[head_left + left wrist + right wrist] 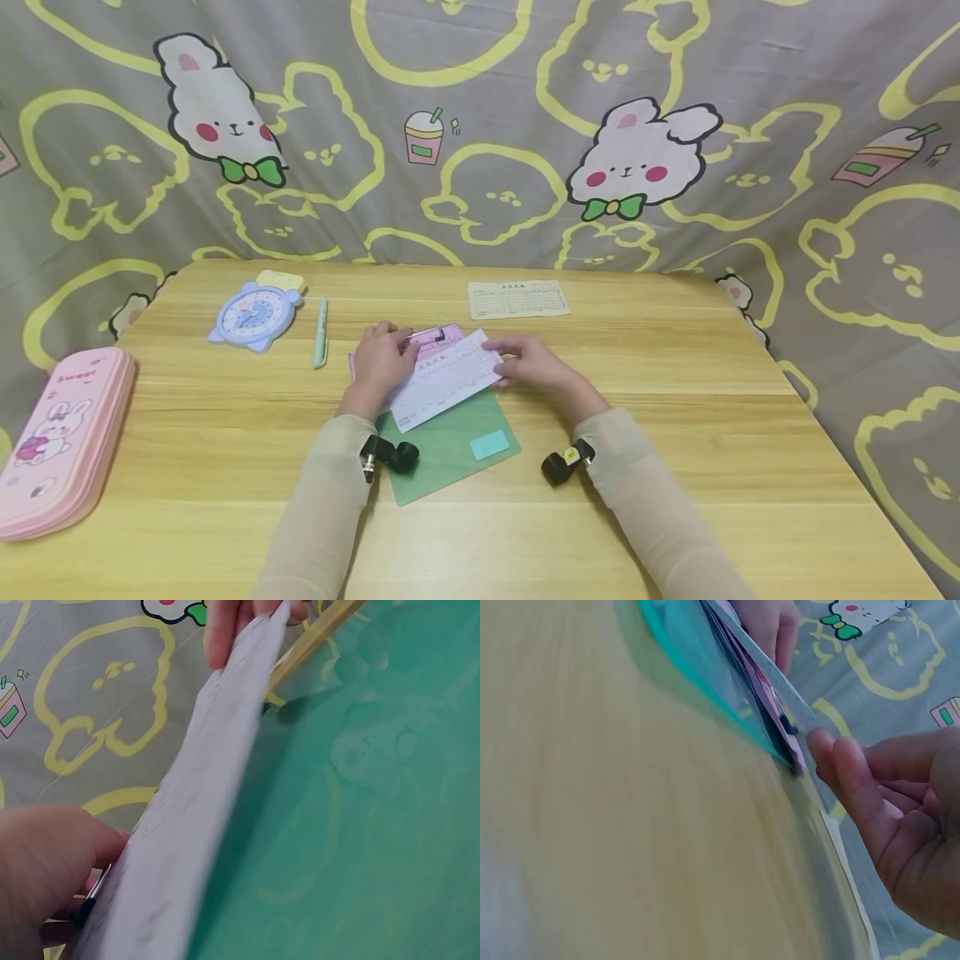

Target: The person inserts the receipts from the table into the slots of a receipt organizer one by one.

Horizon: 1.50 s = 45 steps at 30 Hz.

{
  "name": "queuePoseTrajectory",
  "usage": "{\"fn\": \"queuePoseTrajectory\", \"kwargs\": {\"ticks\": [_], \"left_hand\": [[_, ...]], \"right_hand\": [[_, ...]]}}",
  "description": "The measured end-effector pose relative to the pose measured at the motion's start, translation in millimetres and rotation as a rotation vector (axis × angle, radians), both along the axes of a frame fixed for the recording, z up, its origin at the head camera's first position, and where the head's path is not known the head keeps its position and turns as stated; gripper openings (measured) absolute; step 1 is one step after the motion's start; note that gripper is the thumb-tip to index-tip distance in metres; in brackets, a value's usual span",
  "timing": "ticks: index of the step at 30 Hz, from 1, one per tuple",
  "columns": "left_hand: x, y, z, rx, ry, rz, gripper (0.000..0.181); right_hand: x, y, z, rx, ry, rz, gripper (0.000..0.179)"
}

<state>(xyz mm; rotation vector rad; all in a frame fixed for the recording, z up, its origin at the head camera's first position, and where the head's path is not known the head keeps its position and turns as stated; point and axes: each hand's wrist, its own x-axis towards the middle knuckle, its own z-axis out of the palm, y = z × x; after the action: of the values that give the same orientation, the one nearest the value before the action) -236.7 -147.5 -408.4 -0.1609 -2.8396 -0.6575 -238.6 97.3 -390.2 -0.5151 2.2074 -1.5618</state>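
Note:
A white printed form sheet lies tilted over a small pink clipboard with a metal clip. My right hand pinches the sheet at its right end; in the right wrist view, thumb and fingertips meet at the paper's corner. My left hand grips the clipboard's left side by the clip, its thumb at the paper's upper edge. In the left wrist view, the left hand has its curled lower fingers partly hidden behind the dark clip. Under the clipboard and sheet lies a green translucent folder with a light-blue label.
A second form slip lies farther back on the wooden table. To the left are a blue clock-shaped item, a yellow block, a mint pen and a pink pencil case. A patterned curtain hangs behind.

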Motion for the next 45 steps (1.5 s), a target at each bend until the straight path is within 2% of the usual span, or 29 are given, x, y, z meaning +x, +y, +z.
{"fn": "queuePoseTrajectory", "kwargs": {"ticks": [8, 15, 20, 26, 29, 37, 45], "left_hand": [[-1.0, 0.8, -0.9, -0.05, 0.005, -0.012, 0.035], [-0.9, 0.4, -0.3, -0.1, 0.029, -0.022, 0.033], [-0.9, -0.2, -1.0, -0.129, 0.031, -0.035, 0.032], [-1.9, -0.3, -1.3, -0.172, 0.036, -0.054, 0.031], [-2.7, -0.2, -1.6, -0.19, 0.043, -0.063, 0.03], [-4.1, -0.9, -2.7, -0.206, 0.05, -0.072, 0.029], [-3.7, -1.2, -2.4, -0.189, 0.05, -0.068, 0.03]], "right_hand": [[0.6, -18.5, -4.6, -0.067, -0.08, -0.029, 0.044], [9.2, -27.9, 7.7, -0.12, -0.169, -0.047, 0.045], [10.7, -32.8, 10.5, -0.116, -0.173, -0.057, 0.045], [0.7, -35.7, -6.5, -0.115, -0.169, -0.085, 0.045], [-1.5, -37.1, -9.8, -0.115, -0.181, -0.108, 0.046], [-5.0, -41.9, -8.8, -0.093, -0.22, -0.16, 0.047], [-8.6, -43.9, -5.3, -0.096, -0.215, -0.138, 0.049]]}}
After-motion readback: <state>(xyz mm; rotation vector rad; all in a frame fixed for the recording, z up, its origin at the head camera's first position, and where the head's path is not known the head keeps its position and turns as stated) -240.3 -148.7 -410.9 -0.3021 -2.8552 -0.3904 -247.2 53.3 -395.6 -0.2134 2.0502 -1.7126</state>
